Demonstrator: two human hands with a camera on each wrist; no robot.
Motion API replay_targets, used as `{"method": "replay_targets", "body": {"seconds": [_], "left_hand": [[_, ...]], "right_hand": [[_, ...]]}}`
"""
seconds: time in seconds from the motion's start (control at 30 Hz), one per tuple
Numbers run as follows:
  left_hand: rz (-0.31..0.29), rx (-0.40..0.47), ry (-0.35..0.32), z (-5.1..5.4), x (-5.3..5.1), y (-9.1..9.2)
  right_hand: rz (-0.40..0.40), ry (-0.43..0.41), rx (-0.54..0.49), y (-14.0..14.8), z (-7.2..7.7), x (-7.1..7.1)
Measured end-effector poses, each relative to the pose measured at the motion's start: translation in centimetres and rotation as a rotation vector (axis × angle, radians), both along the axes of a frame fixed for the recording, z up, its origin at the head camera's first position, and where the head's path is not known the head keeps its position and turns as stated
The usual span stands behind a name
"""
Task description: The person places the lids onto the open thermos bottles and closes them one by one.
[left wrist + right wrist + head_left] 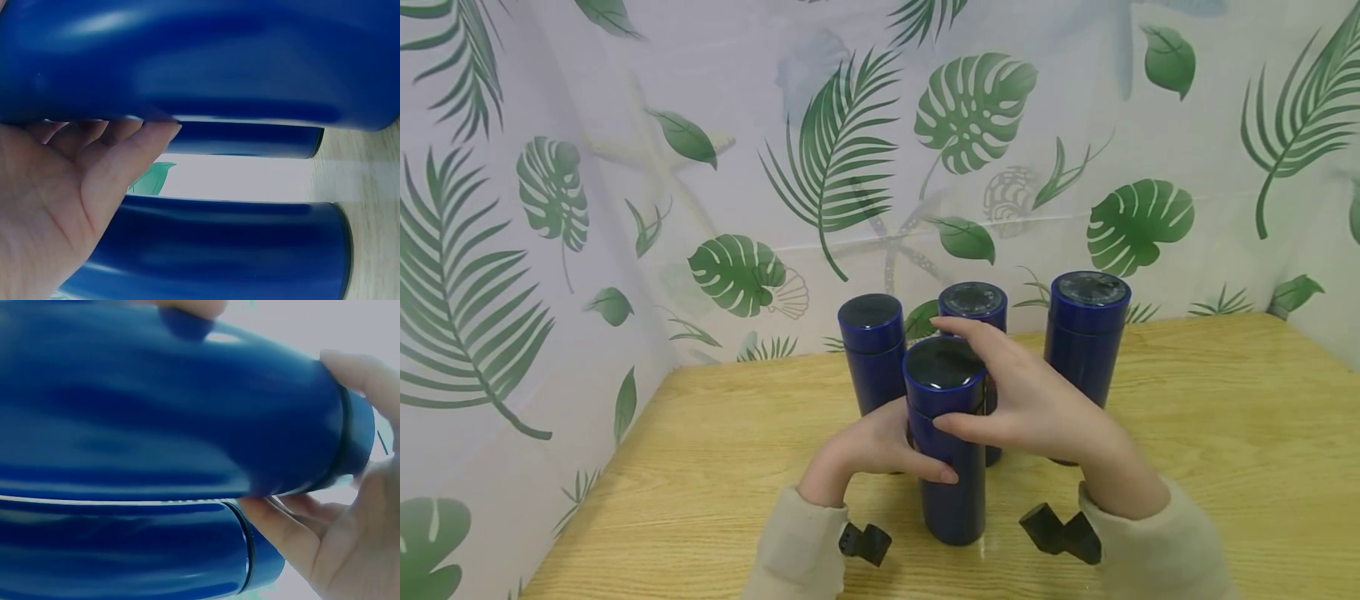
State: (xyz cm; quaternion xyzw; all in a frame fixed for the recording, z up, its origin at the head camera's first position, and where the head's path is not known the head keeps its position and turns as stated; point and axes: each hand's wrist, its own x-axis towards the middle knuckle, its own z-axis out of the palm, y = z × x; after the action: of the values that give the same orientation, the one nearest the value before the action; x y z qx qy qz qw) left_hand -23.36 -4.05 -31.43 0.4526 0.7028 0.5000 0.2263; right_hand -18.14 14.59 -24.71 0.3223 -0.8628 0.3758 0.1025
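A blue thermos bottle with a glossy black-topped lid stands upright in front of the others. My left hand grips its body from the left, the thumb lying across the front. Around its upper part, near the lid seam, curls my right hand, thumb in front and a finger reaching past the lid's far side. In the right wrist view, the right hand holds the bottle just by the dark seam. The left hand's far fingers are mostly hidden behind the bottle in the left wrist view.
Three similar blue bottles stand behind: one at the left, one in the middle partly hidden by the front bottle and right hand, and one at the right. The wooden table meets a leaf-patterned cloth at the back and left.
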Motion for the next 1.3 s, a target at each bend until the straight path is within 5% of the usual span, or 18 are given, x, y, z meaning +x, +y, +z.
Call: {"method": "replay_targets", "body": {"seconds": [0.2, 0.47, 0.73, 0.97, 1.3], "left_hand": [[0.01, -0.003, -0.004, 0.03, 0.03, 0.04], [-0.002, 0.0, -0.028, -0.06, -0.05, -0.03], [0.001, 0.0, -0.022, -0.13, -0.07, 0.0], [-0.005, 0.014, -0.032, -0.19, -0.07, 0.02], [0.002, 0.006, -0.04, -0.13, -0.11, 0.01]], "right_hand": [[-0.052, -0.01, 0.009, -0.3, -0.24, -0.16], [0.042, -0.014, -0.015, 0.35, -0.24, -0.25], [-0.049, -0.022, 0.003, -0.1, -0.37, -0.36], [0.039, -0.017, -0.006, 0.35, -0.13, -0.19], [-0.03, -0.001, 0.015, -0.17, -0.28, -0.28]]}}
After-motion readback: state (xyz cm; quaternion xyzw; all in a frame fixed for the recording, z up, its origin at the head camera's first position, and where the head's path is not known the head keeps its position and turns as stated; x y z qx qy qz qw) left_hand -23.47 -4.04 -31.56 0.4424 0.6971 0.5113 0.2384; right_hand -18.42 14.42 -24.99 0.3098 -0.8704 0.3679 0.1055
